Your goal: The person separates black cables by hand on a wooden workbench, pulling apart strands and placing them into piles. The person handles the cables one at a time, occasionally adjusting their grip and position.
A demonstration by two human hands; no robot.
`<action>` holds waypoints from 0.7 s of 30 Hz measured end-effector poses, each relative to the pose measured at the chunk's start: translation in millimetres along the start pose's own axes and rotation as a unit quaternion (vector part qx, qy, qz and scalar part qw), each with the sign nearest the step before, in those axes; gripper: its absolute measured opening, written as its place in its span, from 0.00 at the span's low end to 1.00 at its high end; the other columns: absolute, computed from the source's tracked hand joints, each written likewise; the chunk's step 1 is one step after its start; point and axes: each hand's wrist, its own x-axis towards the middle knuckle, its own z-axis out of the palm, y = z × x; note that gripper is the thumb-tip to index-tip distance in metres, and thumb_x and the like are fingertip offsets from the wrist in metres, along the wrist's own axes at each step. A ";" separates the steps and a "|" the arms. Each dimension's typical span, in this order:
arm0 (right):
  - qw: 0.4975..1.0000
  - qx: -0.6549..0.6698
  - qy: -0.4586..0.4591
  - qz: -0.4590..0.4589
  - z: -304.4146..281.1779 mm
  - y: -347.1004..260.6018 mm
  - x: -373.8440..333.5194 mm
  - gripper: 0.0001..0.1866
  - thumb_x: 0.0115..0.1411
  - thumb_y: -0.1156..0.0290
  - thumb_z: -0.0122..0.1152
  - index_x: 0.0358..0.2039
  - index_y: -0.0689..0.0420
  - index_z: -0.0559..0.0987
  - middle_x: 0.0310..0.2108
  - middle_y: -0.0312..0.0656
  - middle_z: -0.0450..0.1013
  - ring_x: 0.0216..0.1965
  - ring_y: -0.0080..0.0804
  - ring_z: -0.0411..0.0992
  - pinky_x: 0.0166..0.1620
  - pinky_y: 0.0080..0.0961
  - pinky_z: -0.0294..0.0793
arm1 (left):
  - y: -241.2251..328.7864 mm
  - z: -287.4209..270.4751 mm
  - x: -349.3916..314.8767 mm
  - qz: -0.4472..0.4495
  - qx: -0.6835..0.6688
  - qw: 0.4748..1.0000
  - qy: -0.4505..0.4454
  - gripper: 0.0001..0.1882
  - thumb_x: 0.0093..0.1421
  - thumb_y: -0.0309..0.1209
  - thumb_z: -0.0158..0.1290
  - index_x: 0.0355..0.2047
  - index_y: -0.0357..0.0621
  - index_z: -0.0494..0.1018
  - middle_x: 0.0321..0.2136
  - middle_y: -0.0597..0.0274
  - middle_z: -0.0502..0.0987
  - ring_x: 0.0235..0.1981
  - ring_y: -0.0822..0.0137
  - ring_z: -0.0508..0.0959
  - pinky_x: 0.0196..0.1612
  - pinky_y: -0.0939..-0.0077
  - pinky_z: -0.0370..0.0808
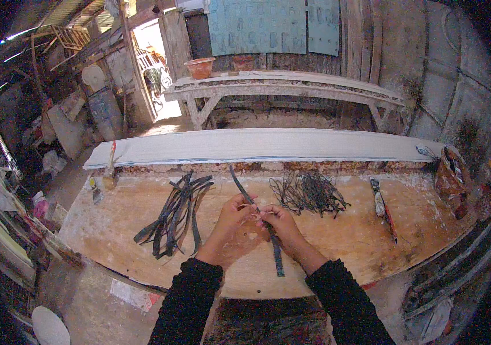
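Over the middle of the wooden table, my left hand (pixel 237 214) and my right hand (pixel 280 221) meet with fingertips pinched together on a dark flat strip (pixel 277 257). One end of the strip reaches up past my left fingers; the other hangs down beneath my right hand to the tabletop. Whether a thin cord is also between my fingers is too small to tell. To the left lies a loose pile of similar dark strips (pixel 172 221). Beyond my right hand is a tangled heap of thin black cords (pixel 309 192).
A brush (pixel 110 167) stands at the table's far left. On the right lie a whitish-handled tool (pixel 378 201) and a red pen-like stick (pixel 391 221). A brown bag (pixel 450 181) sits at the right edge. Behind runs a long white-covered board (pixel 268 146).
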 end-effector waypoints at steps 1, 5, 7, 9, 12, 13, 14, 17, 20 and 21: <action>1.000 -0.004 0.004 -0.002 -0.8 1.4 0.7 0.05 0.58 0.70 0.53 0.33 0.57 0.72 0.24 0.34 0.71 0.24 0.19 0.68 0.27 0.15 0.67 | -0.1 0.6 -0.9 0.002 -0.004 1.000 -0.003 0.17 0.55 0.27 0.54 0.46 0.40 0.69 0.29 0.64 0.74 0.29 0.74 0.74 0.34 0.82 0.73; 0.999 -0.027 0.019 -0.042 -3.2 7.6 4.6 0.04 0.56 0.71 0.56 0.31 0.57 0.73 0.25 0.33 0.71 0.26 0.18 0.68 0.28 0.14 0.66 | 1.4 2.7 -1.7 0.012 -0.018 1.000 -0.022 0.17 0.54 0.27 0.53 0.46 0.39 0.69 0.28 0.63 0.74 0.29 0.74 0.74 0.33 0.82 0.72; 0.996 -0.051 0.030 -0.060 -2.8 6.9 3.7 0.04 0.56 0.72 0.56 0.31 0.58 0.74 0.25 0.33 0.71 0.27 0.17 0.67 0.28 0.14 0.65 | 1.1 2.7 -1.8 0.022 0.008 1.000 -0.020 0.17 0.55 0.26 0.53 0.46 0.39 0.69 0.28 0.63 0.74 0.29 0.74 0.74 0.33 0.83 0.72; 0.994 -0.085 0.044 -0.059 -2.9 4.5 1.2 0.04 0.55 0.72 0.57 0.30 0.58 0.74 0.25 0.33 0.70 0.27 0.17 0.67 0.28 0.14 0.65 | -1.6 2.4 -0.9 0.026 0.021 0.999 -0.017 0.17 0.55 0.26 0.53 0.46 0.38 0.70 0.28 0.63 0.74 0.29 0.75 0.74 0.33 0.82 0.72; 0.988 -0.106 0.040 -0.103 -5.2 13.0 5.3 0.05 0.56 0.71 0.56 0.30 0.58 0.74 0.24 0.32 0.70 0.27 0.16 0.66 0.27 0.15 0.64 | -7.2 -0.2 2.3 0.025 0.029 0.999 -0.014 0.17 0.55 0.26 0.53 0.46 0.38 0.70 0.28 0.64 0.74 0.29 0.75 0.74 0.34 0.82 0.72; 0.990 -0.105 0.035 -0.088 -4.3 12.8 5.2 0.05 0.57 0.70 0.56 0.30 0.58 0.74 0.24 0.32 0.70 0.26 0.16 0.67 0.27 0.15 0.65 | -7.0 -2.7 2.9 0.024 0.036 0.999 -0.015 0.17 0.55 0.26 0.53 0.46 0.38 0.70 0.28 0.64 0.75 0.29 0.75 0.74 0.34 0.82 0.72; 0.991 -0.106 0.032 -0.074 -3.2 8.4 3.4 0.05 0.57 0.70 0.55 0.30 0.58 0.74 0.23 0.32 0.70 0.25 0.16 0.67 0.27 0.15 0.65 | -5.1 -2.7 3.5 0.023 0.042 0.999 -0.019 0.17 0.55 0.27 0.53 0.46 0.38 0.70 0.29 0.65 0.75 0.29 0.75 0.74 0.34 0.81 0.72; 0.999 -0.053 0.011 0.001 -3.1 -5.3 -2.5 0.07 0.59 0.68 0.54 0.30 0.57 0.74 0.23 0.31 0.69 0.23 0.17 0.67 0.25 0.15 0.65 | 2.1 -0.3 -0.6 0.017 0.011 0.999 -0.025 0.18 0.56 0.28 0.54 0.47 0.39 0.70 0.29 0.65 0.74 0.29 0.75 0.74 0.34 0.80 0.73; 0.999 -0.013 0.007 0.043 -3.4 -12.2 -6.2 0.08 0.60 0.66 0.53 0.30 0.57 0.74 0.22 0.30 0.69 0.22 0.17 0.66 0.24 0.14 0.64 | 0.3 -1.5 1.2 0.011 -0.001 0.999 -0.034 0.18 0.56 0.29 0.54 0.48 0.39 0.69 0.30 0.65 0.74 0.30 0.74 0.74 0.34 0.79 0.74; 0.999 -0.008 0.009 0.050 -3.4 -12.9 -6.8 0.08 0.60 0.66 0.52 0.30 0.56 0.74 0.22 0.30 0.69 0.21 0.17 0.66 0.23 0.14 0.64 | -0.1 -1.9 1.1 0.010 -0.005 0.999 -0.036 0.18 0.56 0.28 0.54 0.48 0.40 0.69 0.30 0.66 0.74 0.30 0.75 0.74 0.34 0.79 0.74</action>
